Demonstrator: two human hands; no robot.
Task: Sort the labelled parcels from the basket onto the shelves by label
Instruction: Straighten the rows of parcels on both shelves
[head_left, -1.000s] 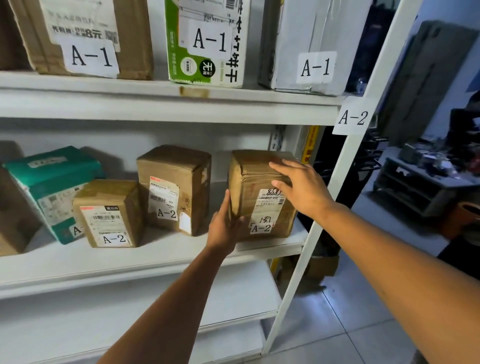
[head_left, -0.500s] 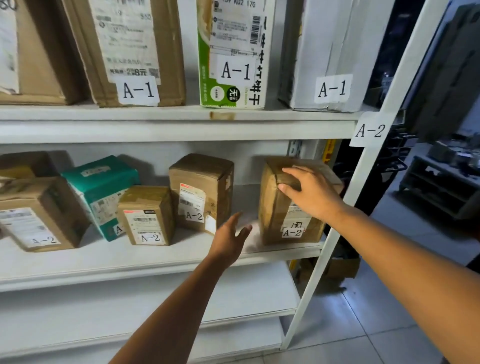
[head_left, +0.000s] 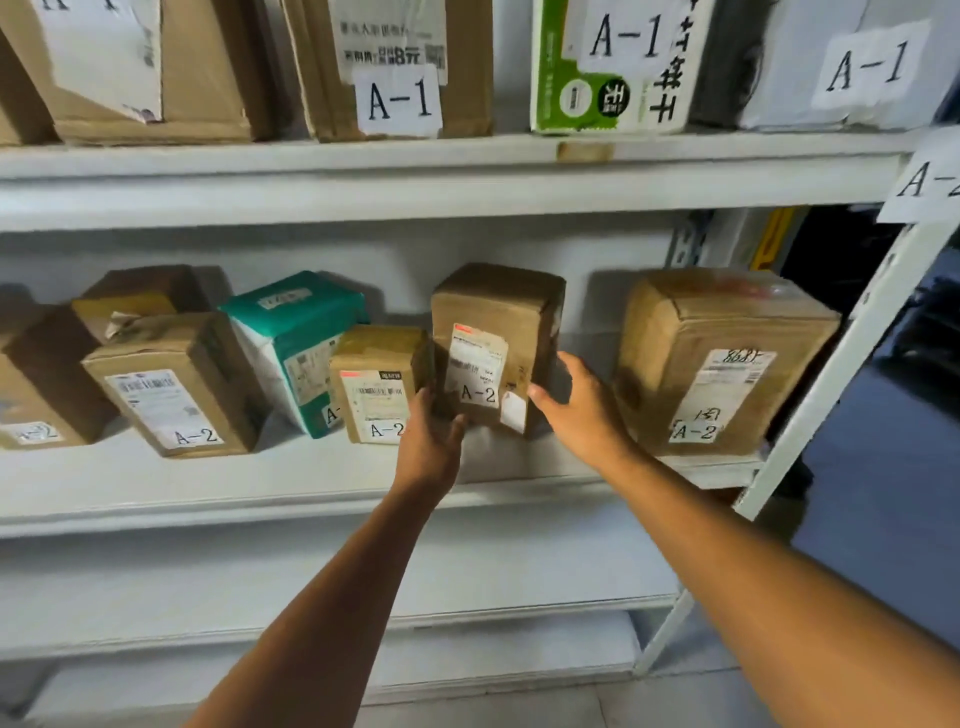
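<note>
Left hand (head_left: 434, 441) and right hand (head_left: 576, 410), fingers spread, are flanking the upright A-2 parcel (head_left: 493, 348) on the middle shelf (head_left: 208, 488); uneven squeezing risks toppling it onto the small left-hand box (head_left: 376, 382).

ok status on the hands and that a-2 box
Left hand and right hand open, flanking the upright A-2 parcel. Parcel standing on shelf. Small A-2 box tight on its left.

On the middle shelf (head_left: 311, 488) an upright parcel (head_left: 493, 343) stands between the left hand (head_left: 431, 441) and right hand (head_left: 576, 410); a small parcel (head_left: 376, 384) sits just left of it; a wide parcel (head_left: 722, 364) stands apart at right; the upper shelf (head_left: 415, 176) carries A-1 boxes (head_left: 400, 67).
</note>
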